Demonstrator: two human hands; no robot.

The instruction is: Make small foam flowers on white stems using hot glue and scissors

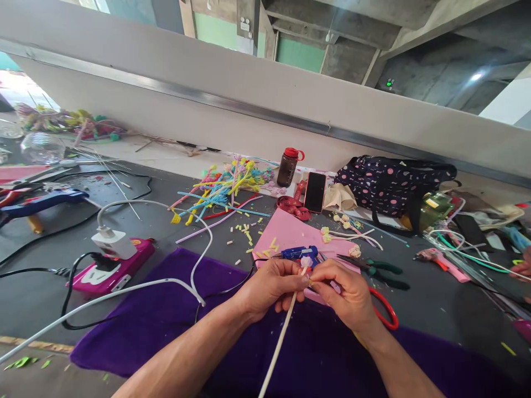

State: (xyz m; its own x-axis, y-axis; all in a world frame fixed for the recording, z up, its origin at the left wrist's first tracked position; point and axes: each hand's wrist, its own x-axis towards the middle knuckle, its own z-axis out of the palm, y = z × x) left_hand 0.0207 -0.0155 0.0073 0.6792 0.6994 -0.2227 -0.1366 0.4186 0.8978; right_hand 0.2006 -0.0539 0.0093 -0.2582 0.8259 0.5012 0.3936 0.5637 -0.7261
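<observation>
My left hand (pixel 271 287) is closed around the top of a long white stick (pixel 279 342) that slants down toward me. My right hand (pixel 346 293) pinches the stick's tip, where a small pale pink flower (pixel 306 261) sits. Both hands hover over a purple cloth (pixel 166 320). Just beyond my fingers a blue glue gun (pixel 299 252) lies on a pink sheet (pixel 290 232). Red-handled scissors (pixel 385 312) lie partly hidden under my right hand.
A pink power strip (pixel 110 268) with a white plug and cables lies at left. A heap of coloured sticks (pixel 224 185), a red-capped bottle (pixel 288 166), a phone (pixel 315 192), a dotted bag (pixel 394 185) and green-handled pliers (pixel 377 268) stand behind. Another person's hand (pixel 523 268) shows at far right.
</observation>
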